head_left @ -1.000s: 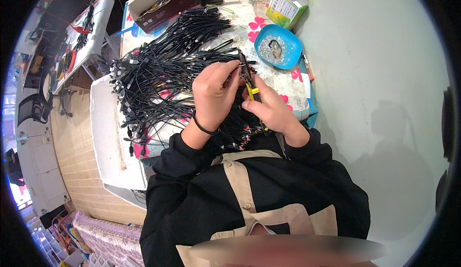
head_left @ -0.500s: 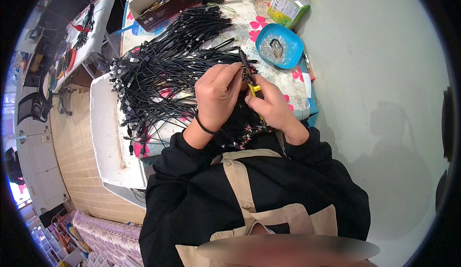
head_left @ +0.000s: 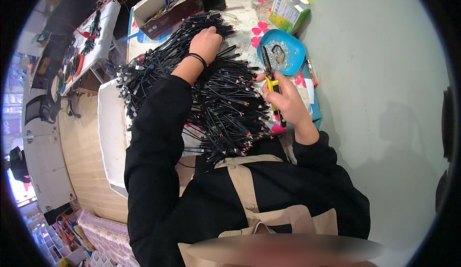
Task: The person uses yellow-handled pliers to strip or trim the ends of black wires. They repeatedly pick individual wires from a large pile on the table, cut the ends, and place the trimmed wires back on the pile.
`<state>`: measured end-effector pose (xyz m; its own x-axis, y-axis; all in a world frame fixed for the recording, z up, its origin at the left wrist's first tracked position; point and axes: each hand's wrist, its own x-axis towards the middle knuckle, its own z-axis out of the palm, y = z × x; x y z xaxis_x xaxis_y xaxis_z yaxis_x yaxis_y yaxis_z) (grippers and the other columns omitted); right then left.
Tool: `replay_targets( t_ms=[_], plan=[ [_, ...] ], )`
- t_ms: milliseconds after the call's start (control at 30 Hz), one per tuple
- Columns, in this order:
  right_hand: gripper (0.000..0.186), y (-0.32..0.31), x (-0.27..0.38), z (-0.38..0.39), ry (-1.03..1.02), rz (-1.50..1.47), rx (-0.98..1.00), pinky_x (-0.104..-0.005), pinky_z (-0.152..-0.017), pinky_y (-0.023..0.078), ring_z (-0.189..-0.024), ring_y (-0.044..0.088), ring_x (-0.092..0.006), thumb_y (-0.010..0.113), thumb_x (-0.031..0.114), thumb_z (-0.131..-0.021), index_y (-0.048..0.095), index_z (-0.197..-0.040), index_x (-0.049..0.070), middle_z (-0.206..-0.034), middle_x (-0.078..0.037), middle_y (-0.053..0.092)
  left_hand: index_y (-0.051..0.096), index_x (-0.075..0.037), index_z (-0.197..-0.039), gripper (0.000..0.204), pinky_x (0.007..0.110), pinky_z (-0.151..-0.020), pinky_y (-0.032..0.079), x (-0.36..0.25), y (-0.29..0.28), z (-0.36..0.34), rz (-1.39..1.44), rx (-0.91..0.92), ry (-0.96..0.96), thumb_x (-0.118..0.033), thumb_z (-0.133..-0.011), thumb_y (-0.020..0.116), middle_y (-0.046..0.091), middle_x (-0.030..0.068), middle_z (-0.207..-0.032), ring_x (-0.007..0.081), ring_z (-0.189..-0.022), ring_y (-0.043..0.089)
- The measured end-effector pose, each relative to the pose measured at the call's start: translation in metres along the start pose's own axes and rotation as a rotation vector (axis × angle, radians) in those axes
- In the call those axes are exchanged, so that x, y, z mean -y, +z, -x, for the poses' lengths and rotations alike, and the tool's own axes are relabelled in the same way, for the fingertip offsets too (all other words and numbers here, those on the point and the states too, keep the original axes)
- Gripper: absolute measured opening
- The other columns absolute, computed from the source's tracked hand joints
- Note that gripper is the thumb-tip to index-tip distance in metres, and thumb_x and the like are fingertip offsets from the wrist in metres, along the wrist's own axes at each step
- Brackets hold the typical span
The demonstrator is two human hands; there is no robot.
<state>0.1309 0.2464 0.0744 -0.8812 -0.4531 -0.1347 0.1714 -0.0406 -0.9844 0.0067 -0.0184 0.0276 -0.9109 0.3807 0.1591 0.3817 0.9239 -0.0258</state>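
Black cables [head_left: 225, 84] lie in a thick heap across the table, many with bared reddish and white wire ends on the right side and plugs at the left. My left hand [head_left: 206, 45] is over the far bundle of cables, fingers curled down; what they hold, if anything, is hidden. In my right hand [head_left: 286, 99] is a pair of wire strippers [head_left: 272, 83] with yellow and black handles, its dark jaws pointing away from me. The tool is upright beside a blue bowl [head_left: 298, 50] containing small clear bits and a dark curled piece.
Behind the cables stands an open cardboard box [head_left: 173, 14] with tools in it. A green and white carton [head_left: 290, 10] is at the back right, near the wall [head_left: 374, 74]. A red pen-like item [head_left: 312, 72] lies by the bowl. A white foam box [head_left: 110, 137] sits at left.
My left hand has left the wire strippers and reached away to the far cables. My right hand has moved slightly right with the wire strippers, now beside the bowl.
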Motion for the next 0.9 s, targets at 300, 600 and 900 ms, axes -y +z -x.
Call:
replay_targets(
  t_ms=[300, 600, 900],
  plan=[
    [0.031, -0.007, -0.006, 0.005, -0.005, 0.05, 0.001, -0.0218, -0.071, 0.039, -0.077, 0.045, -0.0063, 0.06, 0.012, -0.084, 0.056, -0.113, 0.002, -0.087, 0.001, 0.05, 0.072, -0.009, -0.078, 0.005, 0.037, -0.072, 0.053, 0.005, 0.014, 0.001, 0.041, -0.235, -0.02, -0.011, -0.075, 0.068, 0.059, 0.0079, -0.084, 0.0258, -0.086, 0.062],
    [0.032, -0.006, -0.004, 0.008, -0.002, 0.017, 0.019, -0.0209, -0.072, 0.039, -0.076, 0.045, -0.0054, 0.059, 0.012, -0.083, 0.056, -0.113, 0.002, -0.087, 0.002, 0.05, 0.054, -0.004, -0.107, 0.01, 0.027, -0.086, 0.049, 0.029, -0.039, 0.001, 1.565, -0.534, -0.146, -0.01, -0.102, 0.048, 0.068, 0.0159, -0.11, 0.018, -0.092, 0.064],
    [0.033, 0.004, 0.004, 0.008, 0.007, -0.026, 0.106, -0.0219, -0.074, 0.042, -0.076, 0.046, -0.0059, 0.059, 0.011, -0.085, 0.054, -0.117, 0.002, -0.084, 0.002, 0.048, 0.059, 0.003, -0.121, 0.027, 0.033, -0.097, 0.049, -0.021, -0.087, 0.081, 1.552, -0.314, -0.212, -0.014, -0.103, 0.048, 0.068, 0.0172, -0.113, 0.0208, -0.104, 0.066]
  ],
)
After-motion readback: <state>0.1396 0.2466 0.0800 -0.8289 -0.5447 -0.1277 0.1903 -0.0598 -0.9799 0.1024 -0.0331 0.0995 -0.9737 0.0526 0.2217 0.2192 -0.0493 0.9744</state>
